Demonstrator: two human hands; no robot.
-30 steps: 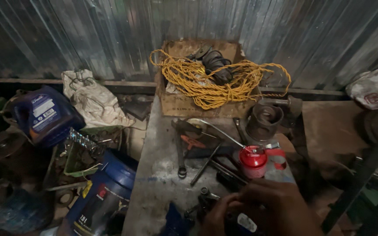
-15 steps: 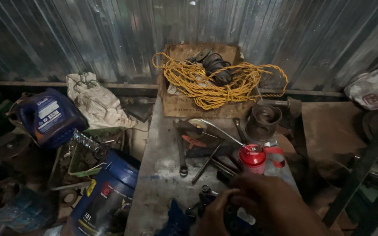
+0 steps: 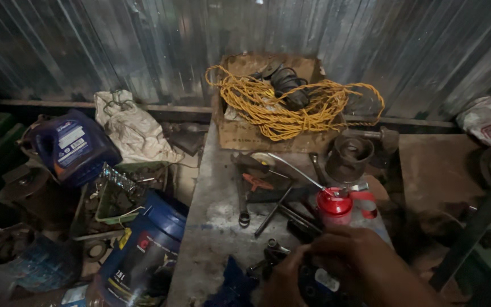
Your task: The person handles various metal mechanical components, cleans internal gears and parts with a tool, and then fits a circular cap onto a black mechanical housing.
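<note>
Grey bench (image 3: 211, 227): one red oil can (image 3: 336, 206); both hands (image 3: 342, 267) grip one dark round part (image 3: 319, 284).

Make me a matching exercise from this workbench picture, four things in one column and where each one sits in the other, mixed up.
Things:
1. yellow rope
2. red oil can
3. blue jug
4. spanner

Places:
A. on the bench top, left of the red oil can
B. far left, down beside the bench
C. piled on the cardboard box at the back
D. just beyond the person's hands, long spout pointing up-left

Pairs: 1-C, 2-D, 3-B, 4-A
</note>
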